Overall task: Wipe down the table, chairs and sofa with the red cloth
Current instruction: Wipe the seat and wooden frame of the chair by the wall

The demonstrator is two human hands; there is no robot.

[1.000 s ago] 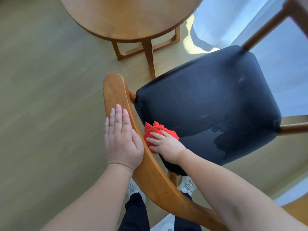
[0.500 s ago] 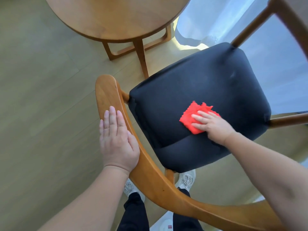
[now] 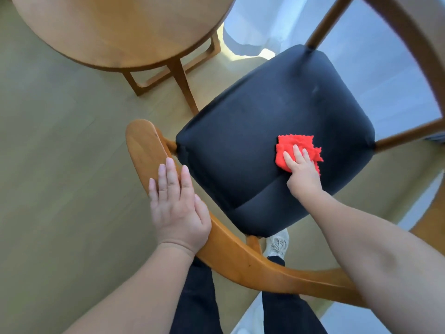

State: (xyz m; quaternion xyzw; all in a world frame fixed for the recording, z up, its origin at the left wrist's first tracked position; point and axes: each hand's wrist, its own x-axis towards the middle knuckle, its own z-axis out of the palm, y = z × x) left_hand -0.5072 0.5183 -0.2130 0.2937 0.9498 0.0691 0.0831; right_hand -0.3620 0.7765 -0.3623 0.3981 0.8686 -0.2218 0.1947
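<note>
A wooden chair with a black padded seat stands below me. Its curved wooden backrest runs from the left round to the lower right. My right hand presses the red cloth flat against the right part of the seat, fingers straight on top of it. My left hand rests flat on the backrest rail, fingers extended. The round wooden table stands at the top left, its legs showing beneath it.
Pale wood-look floor spreads to the left. A white curtain hangs at the top, behind the chair. My dark trouser legs and a white shoe show beneath the backrest.
My right hand has slid the red cloth from the seat's near left corner across to its right side. My left hand has stayed flat on the backrest.
</note>
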